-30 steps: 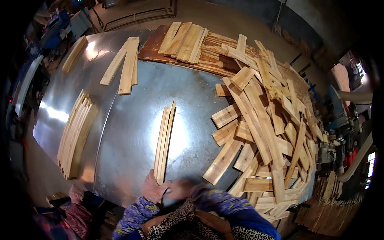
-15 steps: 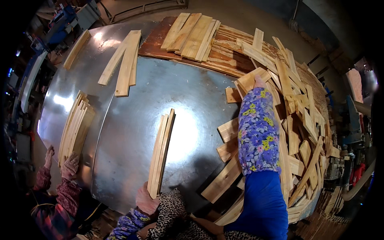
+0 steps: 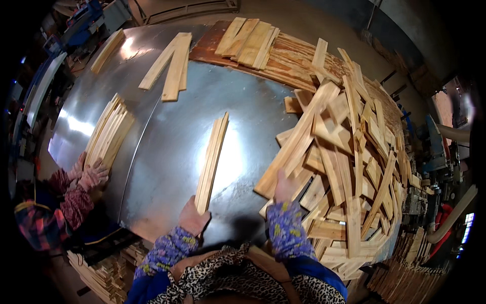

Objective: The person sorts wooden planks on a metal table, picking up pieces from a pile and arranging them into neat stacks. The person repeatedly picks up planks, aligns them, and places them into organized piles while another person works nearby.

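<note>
My left hand (image 3: 194,218) is closed round the near end of a small bundle of narrow wooden slats (image 3: 213,157), which stand on edge side by side over the metal tabletop (image 3: 172,137). To the right, my right hand (image 3: 285,188), somewhat blurred, grips the lower end of a long wooden board (image 3: 299,142). That board slants away to the upper right, over the edge of a jumbled heap of boards (image 3: 372,177). My right fingers are partly hidden by the blur.
A co-worker's gloved hands (image 3: 93,175) rest on a row of slats (image 3: 110,134) at the left. Farther back lie two crossed boards (image 3: 174,71), a single board (image 3: 107,50) and several flat boards (image 3: 250,43) on a plywood sheet (image 3: 288,63). Stacked wood (image 3: 101,273) stands below left.
My right hand has drawn back toward me from the far part of the heap, bringing a long board. My left hand still holds the slats. The co-worker's hands have come together on their row.
</note>
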`<state>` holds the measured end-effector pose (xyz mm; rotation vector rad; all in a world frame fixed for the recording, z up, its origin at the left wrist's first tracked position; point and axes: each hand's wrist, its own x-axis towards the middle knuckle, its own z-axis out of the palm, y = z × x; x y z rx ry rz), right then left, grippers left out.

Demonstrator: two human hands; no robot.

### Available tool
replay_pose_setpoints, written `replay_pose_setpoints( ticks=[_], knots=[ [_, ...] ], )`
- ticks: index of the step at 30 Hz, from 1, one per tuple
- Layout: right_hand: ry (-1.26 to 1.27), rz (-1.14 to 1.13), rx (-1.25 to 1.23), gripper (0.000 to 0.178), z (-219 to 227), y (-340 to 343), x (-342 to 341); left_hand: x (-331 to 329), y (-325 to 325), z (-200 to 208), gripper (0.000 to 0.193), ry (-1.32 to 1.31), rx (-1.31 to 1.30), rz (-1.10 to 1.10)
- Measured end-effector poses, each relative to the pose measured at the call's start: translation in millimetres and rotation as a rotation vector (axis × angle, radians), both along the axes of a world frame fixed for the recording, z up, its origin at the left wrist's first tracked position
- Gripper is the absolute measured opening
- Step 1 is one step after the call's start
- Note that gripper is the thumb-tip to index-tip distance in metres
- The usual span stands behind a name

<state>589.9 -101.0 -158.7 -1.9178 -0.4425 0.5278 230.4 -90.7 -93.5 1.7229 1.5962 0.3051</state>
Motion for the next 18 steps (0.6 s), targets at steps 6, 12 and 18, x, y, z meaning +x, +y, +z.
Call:
replay_pose_setpoints(
  ticks=[6,12,18],
  knots=[
    [0.424,0.229,0.039,0.046,13.1,-137.0,-125.6,-42.0,0.9,12.4,0.067,-0.047,-0.121,0.071],
    [0.374,0.332,-0.095,0.043,24.2,-143.3,-223.2,-97.9,2.8,3.6,0.067,-0.087,-0.166,0.138],
    [0.037,1.110,-0.586,0.067,59.4,-65.7,-305.0,-111.3,15.0,37.6,0.094,-0.120,-0.147,0.010]
  ],
)
